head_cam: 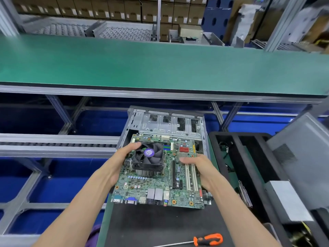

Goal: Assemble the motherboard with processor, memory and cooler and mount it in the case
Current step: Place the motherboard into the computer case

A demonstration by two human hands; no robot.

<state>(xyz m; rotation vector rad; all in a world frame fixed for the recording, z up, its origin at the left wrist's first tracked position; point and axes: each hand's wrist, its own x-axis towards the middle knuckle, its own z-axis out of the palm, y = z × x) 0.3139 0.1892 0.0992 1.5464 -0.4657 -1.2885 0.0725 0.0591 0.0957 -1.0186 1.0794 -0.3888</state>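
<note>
I hold a green motherboard in both hands above the near end of an open grey metal case. A black cooler fan with a purple label sits on a finned heatsink on the board. My left hand grips the board's left edge, thumb resting by the fan. My right hand grips the right edge, thumb lying on the board near the white slots. The rear ports face me. The board's far end hangs over the case's interior.
An orange-handled screwdriver lies on the black mat near me. A black foam tray with cables stands to the right, with a grey case panel beyond it. A green conveyor belt runs across the back.
</note>
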